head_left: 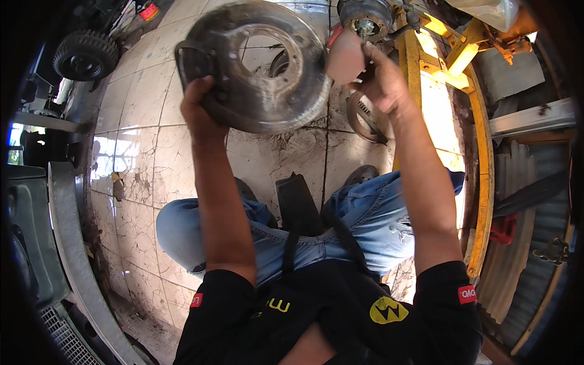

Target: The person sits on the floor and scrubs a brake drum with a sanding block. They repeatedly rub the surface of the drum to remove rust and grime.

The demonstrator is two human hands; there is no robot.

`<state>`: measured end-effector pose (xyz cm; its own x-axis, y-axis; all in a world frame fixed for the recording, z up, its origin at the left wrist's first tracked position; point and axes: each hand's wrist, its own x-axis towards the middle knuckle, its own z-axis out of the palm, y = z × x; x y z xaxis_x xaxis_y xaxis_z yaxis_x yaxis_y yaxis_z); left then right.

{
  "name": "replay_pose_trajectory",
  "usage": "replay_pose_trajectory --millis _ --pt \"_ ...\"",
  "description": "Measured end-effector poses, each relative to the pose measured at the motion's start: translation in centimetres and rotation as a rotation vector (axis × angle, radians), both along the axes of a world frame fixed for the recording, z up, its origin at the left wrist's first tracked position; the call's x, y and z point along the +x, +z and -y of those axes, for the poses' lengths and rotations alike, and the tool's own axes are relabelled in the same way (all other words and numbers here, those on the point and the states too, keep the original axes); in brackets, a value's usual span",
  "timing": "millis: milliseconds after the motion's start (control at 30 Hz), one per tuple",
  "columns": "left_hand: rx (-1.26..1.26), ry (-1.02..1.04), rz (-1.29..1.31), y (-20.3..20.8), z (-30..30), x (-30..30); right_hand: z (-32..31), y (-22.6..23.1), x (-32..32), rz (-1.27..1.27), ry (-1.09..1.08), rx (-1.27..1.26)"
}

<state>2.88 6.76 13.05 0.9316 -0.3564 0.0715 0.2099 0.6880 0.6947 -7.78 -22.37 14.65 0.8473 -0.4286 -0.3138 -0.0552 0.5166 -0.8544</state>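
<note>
A round, dark metal brake backing plate [274, 103] with a wide central hole is raised above the tiled floor. My left hand [204, 109] is closed on its lower left edge, thumb on the near face. By the plate's right rim, my right hand [386, 79] pinches a pinkish-brown piece that looks like sandpaper [345, 58]. Whether this piece touches the rim I cannot tell. A curved brake shoe [364, 121] lies on the floor below my right hand. Through the plate's hole another dark curved part [278, 62] partly shows.
A dark hub [364, 15] sits at the top, beside a yellow metal frame [480, 134] running down the right. On the far left are a tyre [85, 56] and a grey metal beam [73, 243]. A black pouch [298, 204] hangs between my knees.
</note>
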Motion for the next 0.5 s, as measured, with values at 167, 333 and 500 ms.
replay_pose_trajectory --millis 167,333,500 --pt "0.378 0.297 0.209 3.3 -4.6 3.0 2.8 4.2 -3.1 0.071 0.180 -0.280" --pt "0.781 0.441 0.323 0.6 -2.3 6.1 2.9 2.2 -4.1 -0.050 0.217 -0.417" --pt "1.430 0.533 0.405 -8.8 -0.5 6.8 1.2 1.6 -3.9 -0.025 0.263 -0.679"
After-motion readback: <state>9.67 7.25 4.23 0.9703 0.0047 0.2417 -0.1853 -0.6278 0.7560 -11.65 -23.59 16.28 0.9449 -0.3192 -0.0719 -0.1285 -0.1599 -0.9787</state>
